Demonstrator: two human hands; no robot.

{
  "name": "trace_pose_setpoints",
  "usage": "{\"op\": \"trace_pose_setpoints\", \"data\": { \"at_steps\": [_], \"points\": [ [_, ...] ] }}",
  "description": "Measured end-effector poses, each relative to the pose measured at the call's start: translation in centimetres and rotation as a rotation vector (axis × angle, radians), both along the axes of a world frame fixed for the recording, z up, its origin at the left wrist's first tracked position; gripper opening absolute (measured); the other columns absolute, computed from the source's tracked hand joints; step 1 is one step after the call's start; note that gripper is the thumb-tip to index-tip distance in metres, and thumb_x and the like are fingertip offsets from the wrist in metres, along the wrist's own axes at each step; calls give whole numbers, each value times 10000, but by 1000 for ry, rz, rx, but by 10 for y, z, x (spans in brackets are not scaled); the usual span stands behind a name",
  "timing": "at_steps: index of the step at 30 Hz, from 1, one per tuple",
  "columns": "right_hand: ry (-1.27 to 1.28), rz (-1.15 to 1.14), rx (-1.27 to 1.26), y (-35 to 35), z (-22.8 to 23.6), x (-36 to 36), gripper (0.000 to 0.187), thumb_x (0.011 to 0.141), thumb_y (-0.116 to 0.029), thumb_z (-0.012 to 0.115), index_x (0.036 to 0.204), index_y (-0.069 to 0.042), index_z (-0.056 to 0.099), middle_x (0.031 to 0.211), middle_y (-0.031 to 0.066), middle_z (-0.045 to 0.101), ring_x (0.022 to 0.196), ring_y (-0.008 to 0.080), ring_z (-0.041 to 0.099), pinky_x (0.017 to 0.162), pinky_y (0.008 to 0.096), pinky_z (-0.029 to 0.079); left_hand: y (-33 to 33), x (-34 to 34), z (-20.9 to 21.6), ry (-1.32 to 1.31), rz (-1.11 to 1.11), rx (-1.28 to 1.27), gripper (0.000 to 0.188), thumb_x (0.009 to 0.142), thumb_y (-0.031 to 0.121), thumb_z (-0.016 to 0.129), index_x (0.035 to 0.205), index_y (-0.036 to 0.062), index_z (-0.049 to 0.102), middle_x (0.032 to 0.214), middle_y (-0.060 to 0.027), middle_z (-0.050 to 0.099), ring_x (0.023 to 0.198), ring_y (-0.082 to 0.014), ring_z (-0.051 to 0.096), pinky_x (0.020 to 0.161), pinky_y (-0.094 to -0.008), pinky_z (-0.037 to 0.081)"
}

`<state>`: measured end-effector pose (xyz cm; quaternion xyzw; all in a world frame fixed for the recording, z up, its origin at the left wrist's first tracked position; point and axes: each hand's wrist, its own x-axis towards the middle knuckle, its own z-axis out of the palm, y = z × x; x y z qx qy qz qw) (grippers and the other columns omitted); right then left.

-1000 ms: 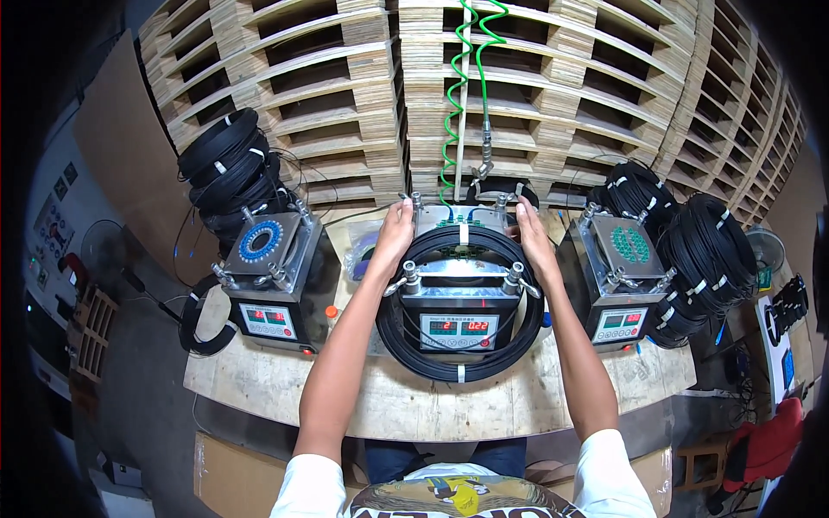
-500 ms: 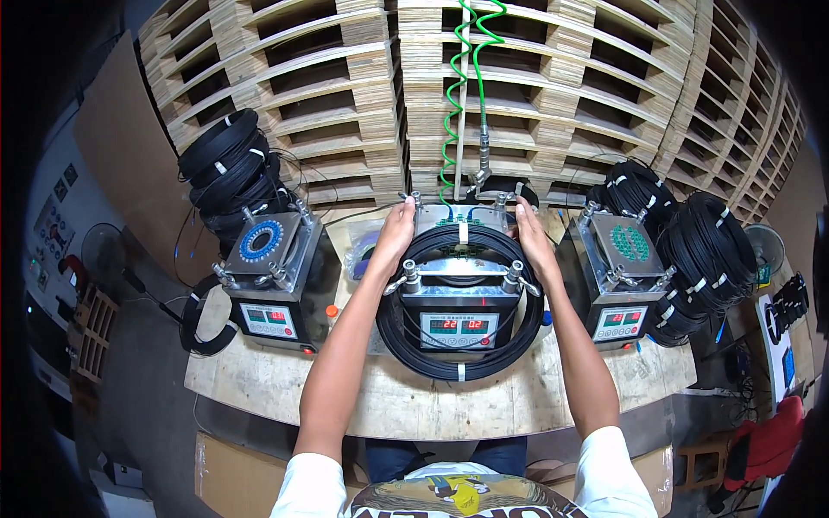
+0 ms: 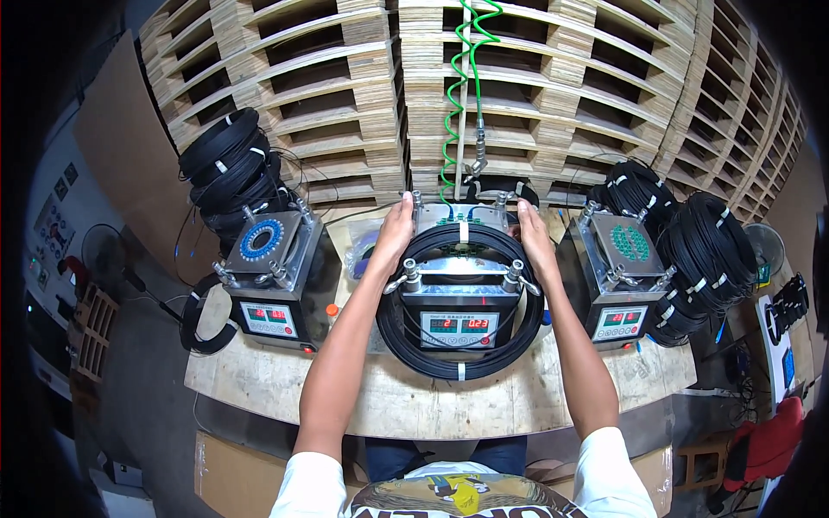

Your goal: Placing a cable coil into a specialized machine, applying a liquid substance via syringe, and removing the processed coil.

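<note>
In front of me stands the middle machine (image 3: pixel 458 331), a dark box with lit displays and a metal top plate. A black cable coil (image 3: pixel 460 371) loops round its front, bound with white ties. Blue-tipped cable ends and green connectors (image 3: pixel 449 222) show at its rear plate. My left hand (image 3: pixel 396 230) reaches the far left corner post, thumb up and fingers closed at the clamp lever there. At the far right corner my right hand (image 3: pixel 534 235) is likewise closed at a clamp lever. The fingers' undersides are hidden. Both near clamps (image 3: pixel 515 276) are untouched.
A similar machine with blue connectors (image 3: pixel 262 240) stands left, another with green connectors (image 3: pixel 629 244) right. Cable coils are stacked at the left (image 3: pixel 229 164) and right (image 3: pixel 710 246). A green coiled air hose (image 3: pixel 456 95) hangs before wooden pallets (image 3: pixel 371 95). An orange-capped bottle (image 3: pixel 332 311) is beside my left forearm.
The digits on the middle machine's display have changed, and the left machine's display shows more lit digits. The air hose's metal end has swung slightly left. My hands stay almost still.
</note>
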<state>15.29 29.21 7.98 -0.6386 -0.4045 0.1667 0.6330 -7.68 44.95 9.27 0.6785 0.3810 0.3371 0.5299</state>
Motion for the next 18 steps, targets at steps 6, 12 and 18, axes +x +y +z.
{"op": "trace_pose_setpoints", "data": {
  "at_steps": [6, 12, 18],
  "points": [
    [-103, -29, -98, -2, 3, -2, 574, 1076, -480, 386, 1346, -22, 600, 835, 44, 628, 678, 135, 562, 674, 285, 469, 3, -1, -2, 17, -15, -20, 703, 1026, 649, 354, 1182, 12, 608, 920, -39, 544, 796, -154, 449, 798, -301, 415],
    [25, 101, -48, -1, -5, 4, 600, 1079, -492, 372, 1428, -29, 528, 911, 52, 638, 744, 123, 567, 717, 280, 474, 6, 1, -5, 45, 52, 32, 748, 1026, 636, 368, 1235, -46, 596, 973, -144, 653, 887, -229, 581, 877, -357, 460],
    [58, 106, -5, -2, -3, 2, 608, 1079, -492, 376, 1444, -23, 504, 895, 53, 611, 781, 110, 560, 720, 272, 466, -2, 2, -4, -2, 104, 2, 706, 1024, 617, 416, 1257, -26, 589, 941, -56, 580, 802, -140, 508, 781, -295, 433]
  ]
}}
